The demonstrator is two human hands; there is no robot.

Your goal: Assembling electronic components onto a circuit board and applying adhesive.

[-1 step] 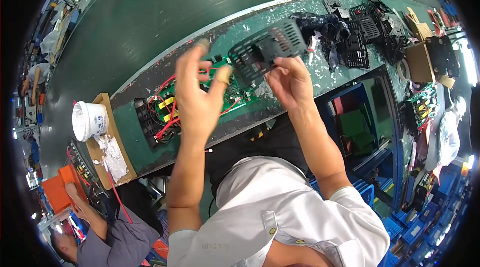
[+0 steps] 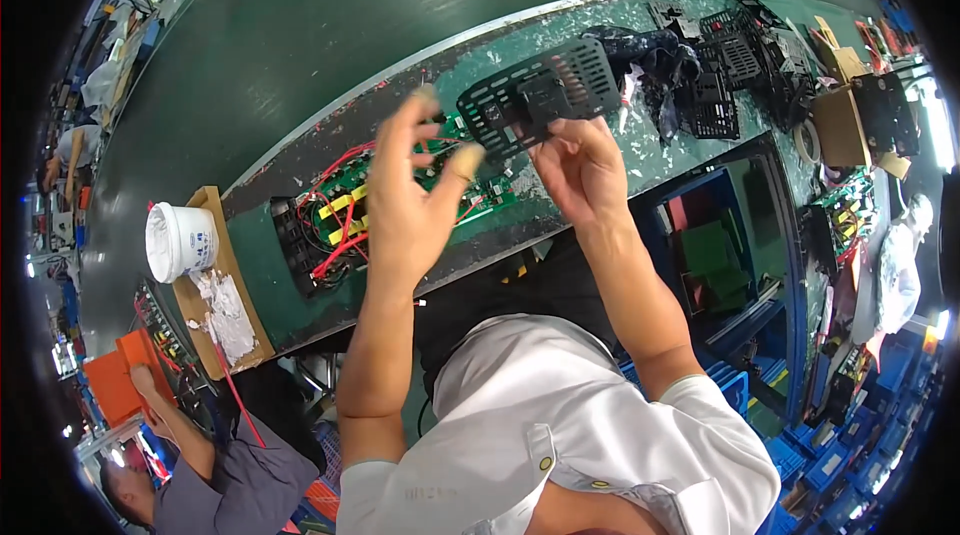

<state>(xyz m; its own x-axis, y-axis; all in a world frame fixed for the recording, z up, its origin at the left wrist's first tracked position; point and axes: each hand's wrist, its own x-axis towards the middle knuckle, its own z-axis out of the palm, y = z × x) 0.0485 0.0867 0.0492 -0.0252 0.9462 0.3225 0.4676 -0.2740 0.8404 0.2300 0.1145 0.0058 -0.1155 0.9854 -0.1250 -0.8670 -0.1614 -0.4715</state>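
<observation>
My right hand (image 2: 588, 167) is closed on the lower edge of a black slotted plastic panel (image 2: 582, 75), holding it tilted above the bench. A dark block sits in the panel's middle. To its left my left hand (image 2: 412, 200) is raised with fingers apart and nothing in it; yellowish coverings show on its fingertips. Behind and below that hand lies a green circuit board (image 2: 488, 197) with yellow parts and red wires, partly hidden by the hand. A black slotted frame (image 2: 296, 247) stands at the board's left end.
A white tub (image 2: 182, 240) and a cardboard tray (image 2: 255, 320) smeared with white paste stand at left. More black slotted panels (image 2: 738, 55) and a crumpled black bag (image 2: 655, 65) lie at right. A co-worker (image 2: 215, 465) sits at lower left. A cardboard box (image 2: 840, 125) stands far right.
My left hand has shifted right, closer to the black slotted panel. The panel has turned slightly in my right hand, which stays in nearly the same place.
</observation>
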